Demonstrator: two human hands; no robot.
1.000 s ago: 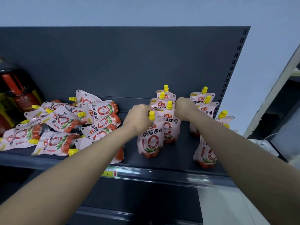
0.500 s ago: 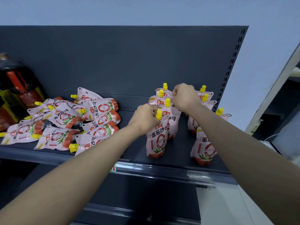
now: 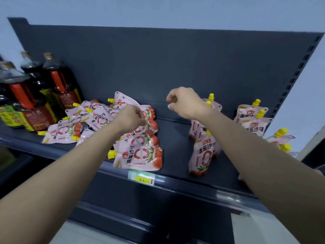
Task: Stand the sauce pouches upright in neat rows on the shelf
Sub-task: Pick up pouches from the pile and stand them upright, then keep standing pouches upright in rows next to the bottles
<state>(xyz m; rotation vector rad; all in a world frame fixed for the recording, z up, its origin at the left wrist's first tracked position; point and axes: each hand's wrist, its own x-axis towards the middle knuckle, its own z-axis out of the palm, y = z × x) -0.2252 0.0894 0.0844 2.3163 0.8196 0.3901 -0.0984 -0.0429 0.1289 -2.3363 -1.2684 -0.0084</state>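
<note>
The heap of lying sauce pouches point(image 3: 112, 127) sprawls on the dark shelf point(image 3: 174, 147); the left hand point(image 3: 131, 118) hovers over the heap's right side, fingers curled together, whether pinching a pouch I cannot tell; right of the heap, the right hand point(image 3: 186, 103) hangs loosely curled and empty above upright pouches point(image 3: 204, 155); dark bottles point(image 3: 35, 95) stand left of the heap.
</note>
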